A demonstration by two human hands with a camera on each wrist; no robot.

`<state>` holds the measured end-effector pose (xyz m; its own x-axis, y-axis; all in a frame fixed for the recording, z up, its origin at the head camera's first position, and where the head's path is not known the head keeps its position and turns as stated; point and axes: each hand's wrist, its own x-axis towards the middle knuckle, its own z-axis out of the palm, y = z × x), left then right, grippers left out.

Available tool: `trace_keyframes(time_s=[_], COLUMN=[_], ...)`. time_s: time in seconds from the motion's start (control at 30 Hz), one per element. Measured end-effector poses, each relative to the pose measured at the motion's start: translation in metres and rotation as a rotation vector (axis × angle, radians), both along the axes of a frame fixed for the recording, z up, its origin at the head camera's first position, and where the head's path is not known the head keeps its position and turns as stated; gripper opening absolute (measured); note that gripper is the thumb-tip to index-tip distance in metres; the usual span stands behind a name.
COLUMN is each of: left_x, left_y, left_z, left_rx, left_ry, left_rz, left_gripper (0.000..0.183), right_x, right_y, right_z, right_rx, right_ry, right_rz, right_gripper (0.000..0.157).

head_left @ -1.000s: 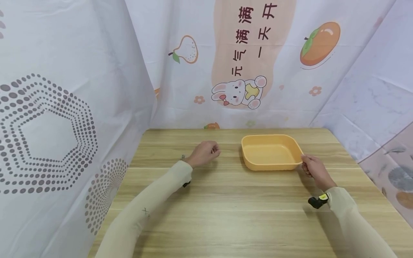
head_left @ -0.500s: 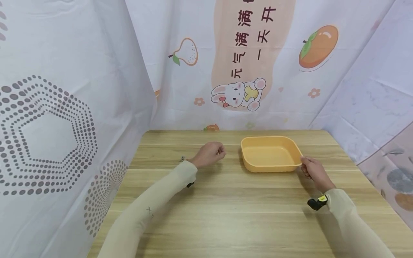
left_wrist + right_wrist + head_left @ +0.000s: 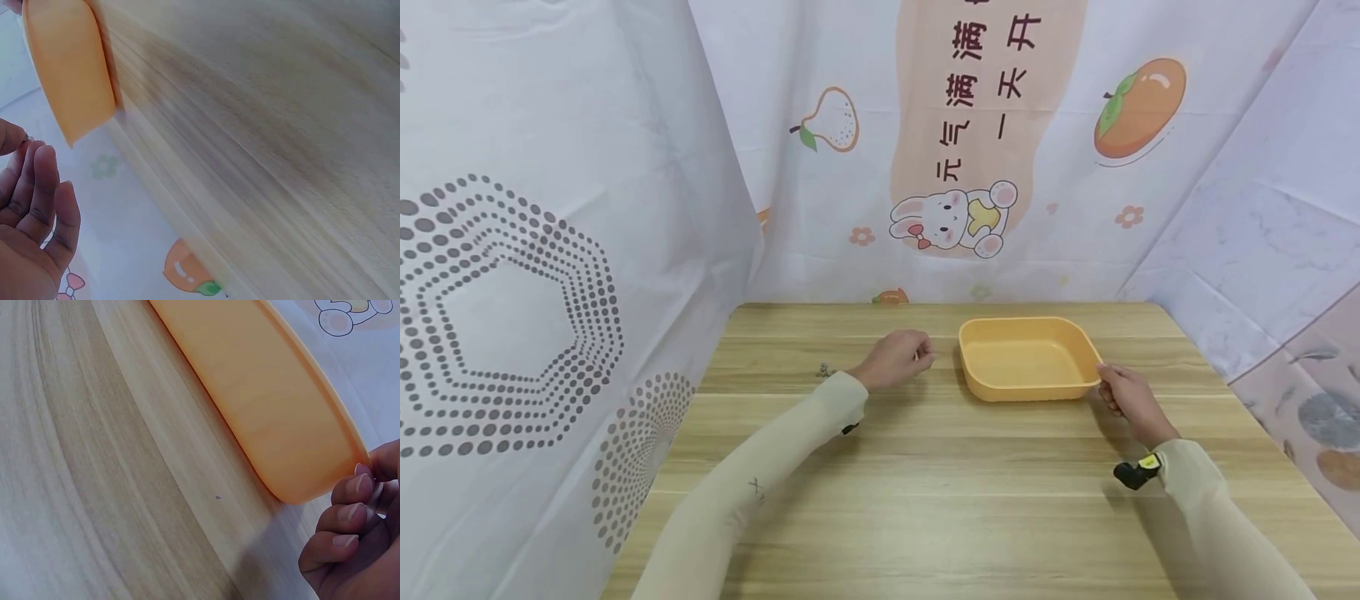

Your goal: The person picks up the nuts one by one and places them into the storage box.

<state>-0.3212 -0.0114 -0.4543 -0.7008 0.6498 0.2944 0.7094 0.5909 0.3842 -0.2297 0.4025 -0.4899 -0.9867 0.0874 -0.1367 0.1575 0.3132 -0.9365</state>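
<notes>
My left hand (image 3: pixel 898 360) hovers over the table just left of the orange-yellow plastic tray (image 3: pixel 1028 390). In the left wrist view, thumb and index finger pinch a tiny silvery-grey piece (image 3: pixel 27 137); most of it is hidden by the fingertips. My right hand (image 3: pixel 1135 402) grips the tray's near right corner. Seen from the right wrist, its thumb and index finger pinch the rim while the other fingers curl below. A little heap of small grey metal pieces (image 3: pixel 825 370) lies on the table behind my left wrist.
The wooden table (image 3: pixel 925 500) ends at a printed cloth (image 3: pixel 835 275) hanging along its back. More cloth (image 3: pixel 647 208) hangs close on the left, and another sheet (image 3: pixel 1247 233) on the right.
My left hand has moved right toward the tray, uncovering more of the small metal heap. The right hand and the tray have stayed in place.
</notes>
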Motion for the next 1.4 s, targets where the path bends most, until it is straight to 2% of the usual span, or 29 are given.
trace_keyframes(time_s=[0.27, 0.77, 1.1, 1.4], left_x=[-0.002, 0.001, 0.003, 0.008], left_y=[0.010, 0.029, 0.045, 0.055], left_z=[0.001, 0.004, 0.005, 0.007], left_rx=[0.005, -0.047, -0.062, -0.061], left_ry=[0.012, -0.047, -0.033, -0.053], left_rz=[-0.039, -0.030, -0.045, -0.070], left_gripper=[0.009, 0.011, 0.010, 0.009], right_x=[0.000, 0.001, -0.003, 0.000], right_y=[0.000, -0.002, 0.001, -0.002], right_z=[0.000, -0.001, -0.004, -0.002], right_rx=[0.009, -0.004, -0.030, -0.027], right_ry=[-0.003, -0.008, 0.008, 0.028], right_rz=[0.000, -0.006, -0.008, -0.004], right_gripper=[0.041, 0.041, 0.039, 0.040])
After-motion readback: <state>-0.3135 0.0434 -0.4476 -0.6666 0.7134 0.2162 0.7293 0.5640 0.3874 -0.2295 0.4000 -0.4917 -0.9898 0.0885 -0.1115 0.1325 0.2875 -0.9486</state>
